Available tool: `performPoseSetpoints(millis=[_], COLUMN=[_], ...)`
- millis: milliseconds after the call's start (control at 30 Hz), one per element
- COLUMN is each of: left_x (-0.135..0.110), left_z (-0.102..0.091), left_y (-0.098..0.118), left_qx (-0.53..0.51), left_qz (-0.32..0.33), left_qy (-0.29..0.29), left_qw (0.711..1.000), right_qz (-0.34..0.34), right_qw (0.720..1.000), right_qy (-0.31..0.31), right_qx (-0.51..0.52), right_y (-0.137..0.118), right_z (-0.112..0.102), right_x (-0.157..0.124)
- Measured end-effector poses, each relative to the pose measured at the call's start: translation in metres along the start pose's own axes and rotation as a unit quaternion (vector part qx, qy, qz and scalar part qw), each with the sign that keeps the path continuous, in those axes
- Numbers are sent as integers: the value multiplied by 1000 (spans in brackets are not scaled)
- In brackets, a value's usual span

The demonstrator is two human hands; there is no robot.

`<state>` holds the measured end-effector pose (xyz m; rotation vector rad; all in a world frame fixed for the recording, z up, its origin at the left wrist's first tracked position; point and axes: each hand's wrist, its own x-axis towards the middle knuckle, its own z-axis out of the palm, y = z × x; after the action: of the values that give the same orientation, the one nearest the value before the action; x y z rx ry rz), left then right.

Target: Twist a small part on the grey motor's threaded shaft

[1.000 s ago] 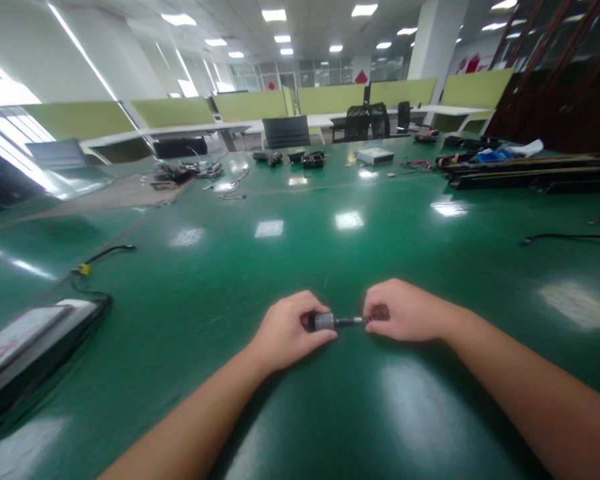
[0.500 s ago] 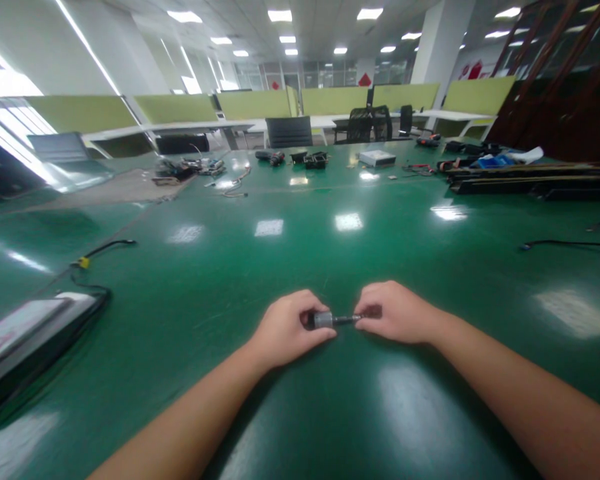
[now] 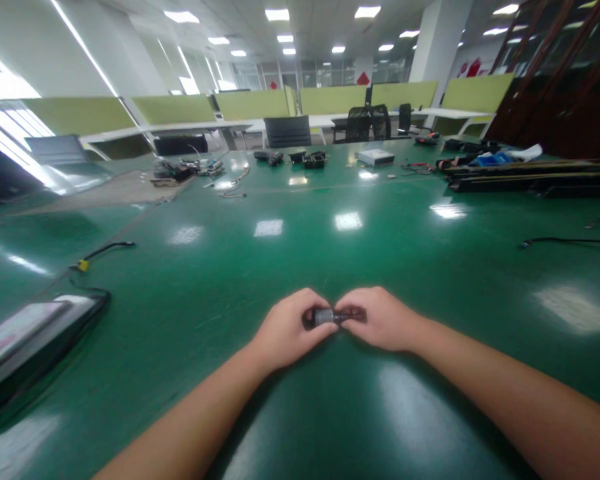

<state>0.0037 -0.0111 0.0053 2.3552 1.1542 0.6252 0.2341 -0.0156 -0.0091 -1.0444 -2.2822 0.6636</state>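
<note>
My left hand (image 3: 295, 327) is closed around a short black-and-grey cylinder (image 3: 323, 317), its thumb and fingertips pressed on the grey band. A thin dark shaft (image 3: 341, 317) projects from the cylinder's right end; whether this is a screwdriver I cannot tell. Around that shaft the fingers of my right hand (image 3: 377, 317) are pinched, with the fingertips almost meeting those of my left hand. The far end of the shaft is mostly hidden in my right hand. Both hands are low over the green tabletop (image 3: 300, 267).
At the left lies a flat white-topped item (image 3: 30, 330) with a black cable. A short black cable (image 3: 107, 249) lies behind it. Power tools (image 3: 269, 158), a white box (image 3: 375, 157) and loose parts (image 3: 185, 170) sit toward the far edge. Long black strips (image 3: 530, 180) are stacked at right.
My right hand has slid left along the shaft, up close to the cylinder, covering most of the shaft. My left hand has stayed almost still, holding the cylinder.
</note>
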Motion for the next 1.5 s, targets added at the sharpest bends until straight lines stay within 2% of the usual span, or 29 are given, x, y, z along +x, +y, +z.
performPoseSetpoints(millis=[333,733,1500], left_x=[-2,-2,-2], left_z=[-1,-1,0], left_y=[1,1,-1], left_qx=[4,-5,-8], left_qz=[26,3,5], left_qy=[-18,-6,-9], left_qw=[999,1000,1000], right_qz=[-36,-36,-19], right_qw=[999,999,997], right_qy=[-1,-17,-14], right_qx=[-22,-30,-67], right_y=[-2,-1,0], right_z=[-2,-1,-3], right_x=[2,1,0])
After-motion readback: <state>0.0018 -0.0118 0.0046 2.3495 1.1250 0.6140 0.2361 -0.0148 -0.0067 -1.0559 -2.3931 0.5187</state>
